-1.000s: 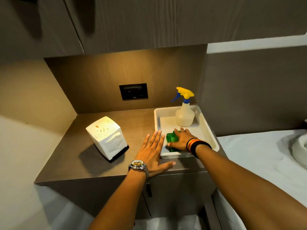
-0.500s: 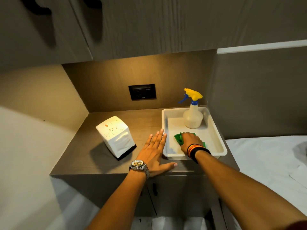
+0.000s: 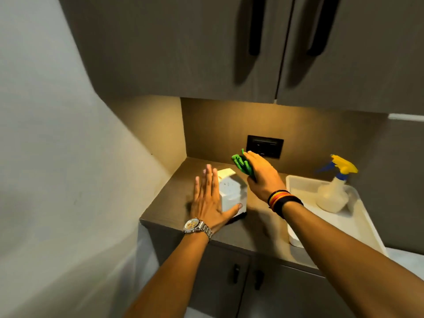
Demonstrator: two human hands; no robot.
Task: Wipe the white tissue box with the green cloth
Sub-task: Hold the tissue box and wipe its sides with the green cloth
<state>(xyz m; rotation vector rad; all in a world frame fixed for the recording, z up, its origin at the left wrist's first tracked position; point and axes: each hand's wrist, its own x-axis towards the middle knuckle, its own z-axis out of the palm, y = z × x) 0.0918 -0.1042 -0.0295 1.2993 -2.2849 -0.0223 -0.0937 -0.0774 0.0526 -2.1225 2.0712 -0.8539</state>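
Right hand (image 3: 261, 177) grips green cloth (image 3: 242, 164) above tissue box (image 3: 231, 191); left hand (image 3: 210, 203) splayed, tray (image 3: 367, 232) beside.

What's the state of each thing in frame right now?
white tissue box: upright on the counter, left hand against its left side
green cloth: bunched in the right hand, above the box
left hand: open, fingers straight
right hand: grip shut on cloth
spray bottle: upright in tray
upper cabinet doors: shut
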